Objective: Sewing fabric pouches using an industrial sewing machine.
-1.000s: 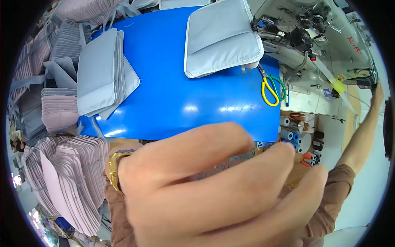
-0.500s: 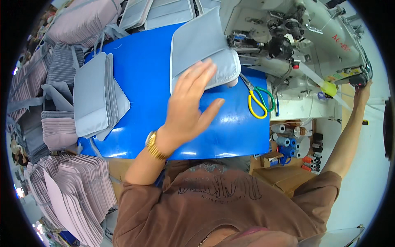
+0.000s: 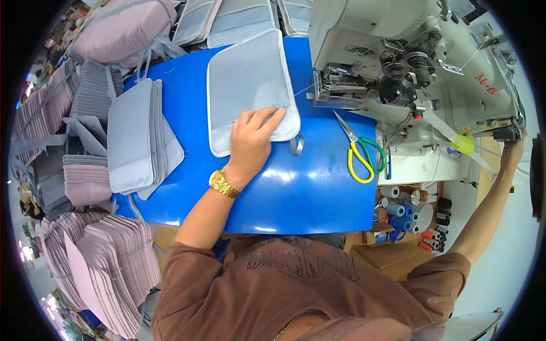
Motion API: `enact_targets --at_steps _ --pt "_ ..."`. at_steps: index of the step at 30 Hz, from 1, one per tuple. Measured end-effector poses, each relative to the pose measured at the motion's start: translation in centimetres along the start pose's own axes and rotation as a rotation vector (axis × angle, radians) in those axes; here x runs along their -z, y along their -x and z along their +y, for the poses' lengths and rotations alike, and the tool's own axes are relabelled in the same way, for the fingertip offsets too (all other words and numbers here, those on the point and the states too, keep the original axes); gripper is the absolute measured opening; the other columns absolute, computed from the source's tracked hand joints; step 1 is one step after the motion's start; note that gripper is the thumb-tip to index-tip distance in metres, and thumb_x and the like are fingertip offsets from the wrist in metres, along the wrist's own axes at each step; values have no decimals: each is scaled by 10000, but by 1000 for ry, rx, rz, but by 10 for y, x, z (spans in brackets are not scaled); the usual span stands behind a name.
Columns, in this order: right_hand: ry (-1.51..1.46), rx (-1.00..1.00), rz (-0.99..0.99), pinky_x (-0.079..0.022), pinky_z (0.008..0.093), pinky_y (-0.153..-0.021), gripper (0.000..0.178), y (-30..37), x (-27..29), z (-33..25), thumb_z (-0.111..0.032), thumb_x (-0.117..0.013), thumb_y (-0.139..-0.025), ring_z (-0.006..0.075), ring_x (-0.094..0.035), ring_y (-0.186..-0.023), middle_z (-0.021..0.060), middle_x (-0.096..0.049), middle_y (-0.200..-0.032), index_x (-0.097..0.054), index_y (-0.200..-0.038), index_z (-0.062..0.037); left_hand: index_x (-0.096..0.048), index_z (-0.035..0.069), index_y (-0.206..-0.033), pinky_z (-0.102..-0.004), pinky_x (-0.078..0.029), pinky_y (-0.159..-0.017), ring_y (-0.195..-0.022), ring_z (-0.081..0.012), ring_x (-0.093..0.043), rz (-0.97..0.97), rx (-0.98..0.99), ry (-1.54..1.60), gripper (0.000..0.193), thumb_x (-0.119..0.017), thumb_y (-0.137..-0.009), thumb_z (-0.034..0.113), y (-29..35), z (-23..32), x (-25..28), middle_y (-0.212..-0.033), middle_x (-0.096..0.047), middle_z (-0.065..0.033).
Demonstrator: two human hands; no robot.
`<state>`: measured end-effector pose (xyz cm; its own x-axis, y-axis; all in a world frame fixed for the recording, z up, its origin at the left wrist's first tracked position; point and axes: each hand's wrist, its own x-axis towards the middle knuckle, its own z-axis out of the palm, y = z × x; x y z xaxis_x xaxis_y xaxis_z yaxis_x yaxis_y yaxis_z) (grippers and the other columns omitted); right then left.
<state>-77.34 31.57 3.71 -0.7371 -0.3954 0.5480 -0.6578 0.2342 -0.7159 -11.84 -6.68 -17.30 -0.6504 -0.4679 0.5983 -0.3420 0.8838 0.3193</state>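
Note:
On the blue work surface (image 3: 324,165) lies a flat grey fabric panel (image 3: 244,74) with white edge binding, a pocket fold and a small loose strap at its lower right corner. My left hand (image 3: 253,139) holds the panel by its lower part, fingers curled and bunched on the fabric. A thin thread runs from the panel's right edge to the needle area of the sewing machine (image 3: 341,88). Far to the right, my right hand (image 3: 513,149) reaches up to a black part (image 3: 506,134) at the machine's end; its fingers are mostly hidden.
Scissors (image 3: 358,159) with yellow and green handles lie right of the panel. A stack of grey panels (image 3: 133,136) sits at the left, beside tied bundles of pink pieces (image 3: 108,267). More panels (image 3: 242,23) lie at the back. Thread spools (image 3: 406,213) fill a lower shelf.
The panel has moved left and away from the machine, turning straighter, with a thread now stretched to the machine. My left hand has gone from spread flat to curled on it. My right hand stays at the machine's end.

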Motion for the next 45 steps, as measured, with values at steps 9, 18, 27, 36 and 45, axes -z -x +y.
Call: enact_targets --at_steps 9,18,27,36,45 --pt "-406 -295 114 -443 368 -1037 628 36 -20 -23 -493 -475 -1030 234 -573 -1186 151 -580 -1326 -465 -1411 6 -694 98 -1187 -400 -471 -820 -966 -285 -567 -95 25 114 492 -551 -744 -65 -20 33 -9 -1135 -662 -62" --pt "-551 -433 -514 -506 384 -964 558 334 -231 -185 -385 -515 -1013 225 -630 -1136 153 -631 -1283 -494 -1406 10 -649 82 -1212 -417 -481 -833 -976 -314 -553 -153 135 328 576 -587 -659 -68 114 72 72 -1175 -626 -110" --pt "-637 -302 -1139 -417 289 -1004 422 417 -366 -253 -145 -590 -981 145 -558 -1131 82 -611 -1265 -521 -1359 27 -691 99 -1139 -374 -503 -868 -994 -263 -642 -3 414 16 300 -726 -859 203 153 9 284 -1122 -688 -94" --pt "-374 382 -1023 -418 336 -1014 520 312 -319 -345 -301 -614 -983 203 -565 -1157 133 -597 -1296 -536 -1374 32 -713 38 -1104 -454 -475 -979 -1120 -379 -635 -127 1227 -918 431 -520 -945 388 302 -169 580 -1171 -673 -225" --pt "-321 455 -999 -428 261 -642 124 361 -326 -360 -100 -649 -892 116 -544 -703 38 -607 -787 -661 -943 12 -670 -20 -993 -545 -474 -912 -1029 -468 -633 25 1329 -1242 531 -356 -997 407 339 -182 576 -1044 -687 -273"
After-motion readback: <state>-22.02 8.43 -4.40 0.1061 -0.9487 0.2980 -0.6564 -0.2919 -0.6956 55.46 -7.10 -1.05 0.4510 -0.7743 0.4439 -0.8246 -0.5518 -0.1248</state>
